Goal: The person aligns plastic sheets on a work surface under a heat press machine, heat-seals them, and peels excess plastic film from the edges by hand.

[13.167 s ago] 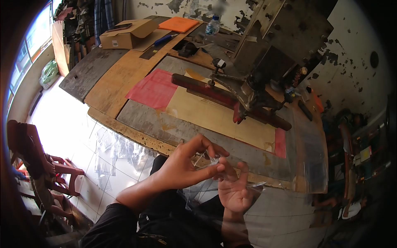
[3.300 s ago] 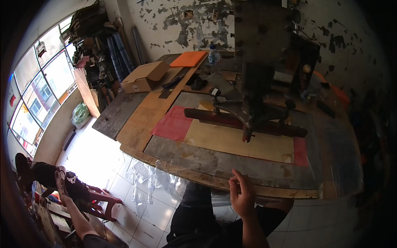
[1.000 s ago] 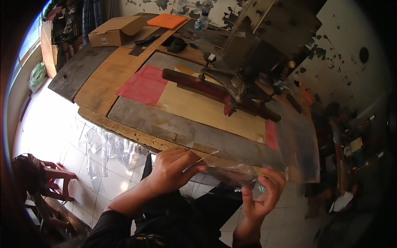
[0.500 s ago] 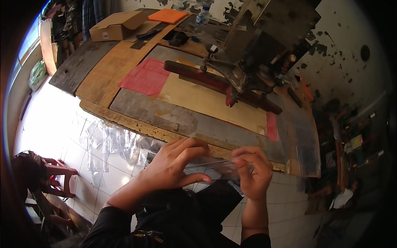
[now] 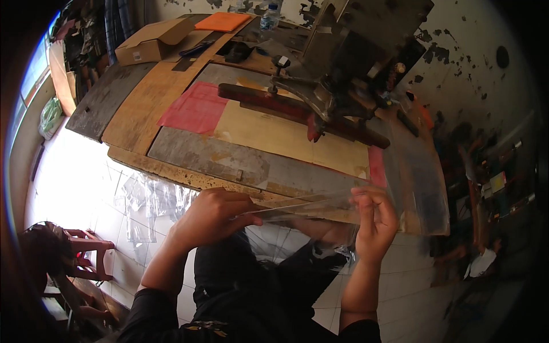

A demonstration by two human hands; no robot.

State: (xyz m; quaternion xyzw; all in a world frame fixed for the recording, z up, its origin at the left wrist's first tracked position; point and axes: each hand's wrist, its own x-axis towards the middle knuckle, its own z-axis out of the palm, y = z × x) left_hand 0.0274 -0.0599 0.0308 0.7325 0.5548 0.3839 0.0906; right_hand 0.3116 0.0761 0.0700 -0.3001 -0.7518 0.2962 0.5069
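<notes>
A clear plastic sheet (image 5: pixel 303 211) is stretched between my two hands, in front of the table's near edge. My left hand (image 5: pixel 214 214) pinches its left end between thumb and fingers. At the other end, my right hand (image 5: pixel 374 220) grips the sheet with bent fingers. Beyond the hands, a heat-sealing press with a long dark red bar (image 5: pixel 303 114) reaches over a yellow sheet (image 5: pixel 274 137) on the table. Red sheet material (image 5: pixel 194 107) lies at the left end of the yellow one.
A cardboard box (image 5: pixel 154 41) and an orange folder (image 5: pixel 223 22) lie at the table's far left, near a water bottle (image 5: pixel 270 17). Clear plastic pieces (image 5: pixel 143 211) are on the tiled floor. A red stool (image 5: pixel 91 251) stands at lower left. More clear sheets (image 5: pixel 420 188) lie at the table's right end.
My hands have moved apart, the left one to the left and the right one to the right. The plastic between them is now drawn out wider. My left fingers have closed on it.
</notes>
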